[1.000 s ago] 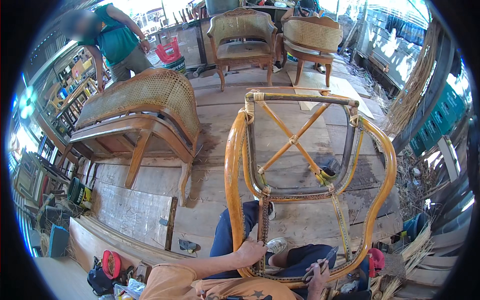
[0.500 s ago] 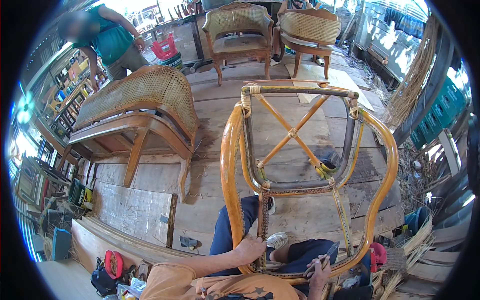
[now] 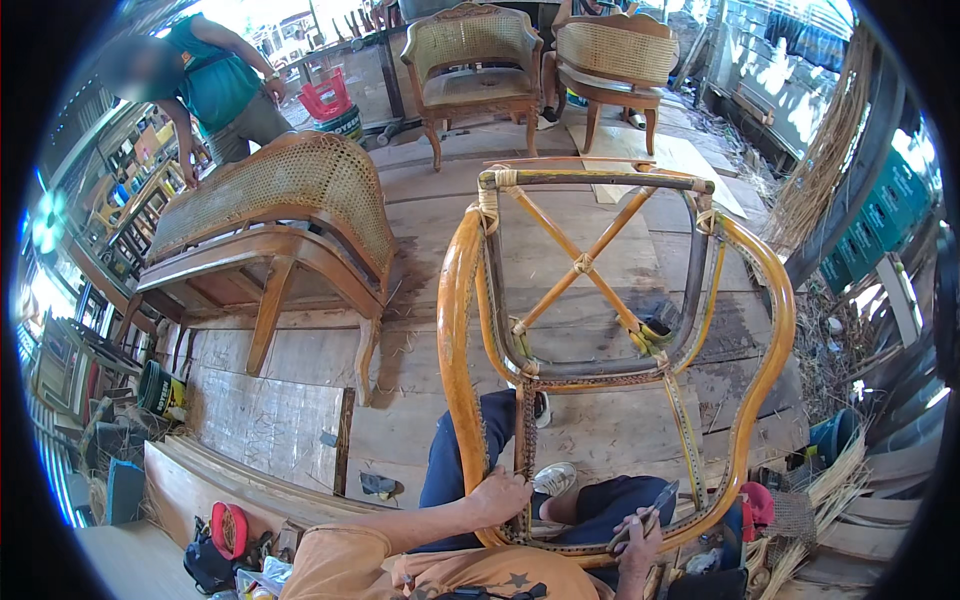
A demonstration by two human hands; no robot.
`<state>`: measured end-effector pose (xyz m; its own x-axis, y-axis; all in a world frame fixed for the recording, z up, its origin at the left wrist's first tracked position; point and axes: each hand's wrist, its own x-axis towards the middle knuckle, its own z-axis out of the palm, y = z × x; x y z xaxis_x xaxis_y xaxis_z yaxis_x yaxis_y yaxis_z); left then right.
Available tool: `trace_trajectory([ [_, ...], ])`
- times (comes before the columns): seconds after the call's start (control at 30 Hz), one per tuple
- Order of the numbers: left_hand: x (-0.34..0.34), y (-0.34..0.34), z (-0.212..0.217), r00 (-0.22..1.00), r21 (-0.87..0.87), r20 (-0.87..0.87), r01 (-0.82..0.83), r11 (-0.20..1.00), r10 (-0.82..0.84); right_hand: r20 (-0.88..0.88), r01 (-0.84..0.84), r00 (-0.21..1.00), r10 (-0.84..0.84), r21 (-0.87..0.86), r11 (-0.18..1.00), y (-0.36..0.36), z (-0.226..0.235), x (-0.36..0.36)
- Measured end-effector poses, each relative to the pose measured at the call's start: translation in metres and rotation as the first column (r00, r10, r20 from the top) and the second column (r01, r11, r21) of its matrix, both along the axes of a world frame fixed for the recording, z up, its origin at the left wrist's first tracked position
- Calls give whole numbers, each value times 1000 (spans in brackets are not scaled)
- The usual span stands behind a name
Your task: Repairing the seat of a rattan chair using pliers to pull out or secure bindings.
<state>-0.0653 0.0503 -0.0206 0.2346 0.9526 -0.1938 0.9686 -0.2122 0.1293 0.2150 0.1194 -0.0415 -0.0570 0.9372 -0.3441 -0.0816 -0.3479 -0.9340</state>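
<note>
Chair frame (image 3: 610, 350) upright, legs pointing away.

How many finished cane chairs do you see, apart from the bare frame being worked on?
3. One cane-backed chair lies tipped over at left on the plank floor; two upright armchairs stand at the far end, one left of the other. More may be hidden beyond the picture's rim.

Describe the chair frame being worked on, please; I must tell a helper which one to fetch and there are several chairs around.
Start at the plank floor in the middle of the workshop. The chair frame lies there against the seated person's legs, the left hand gripping its woven rail. Unlike the caned chairs behind, it is bare orange cane with crossed struts and no seat.
</note>
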Motion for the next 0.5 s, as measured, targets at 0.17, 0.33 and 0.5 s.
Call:
trace_trajectory([
  [0.17, 0, -3, 2, 1000, 9, 18, -21, 1000, 21, -4, -4, 1000, 4, 11, 1000, 0, -1, -1],
  [0.33, 1, -4, 2, 999, 47, 8, -49, 998, 49, -9, 4, 1000, -4, -21, 1000, 0, 10, -4],
  [0.5, 1, -5, 2, 998, 36, 23, -54, 998, 53, -24, -3, 1000, 2, -7, 1000, -1, 4, -1],
])
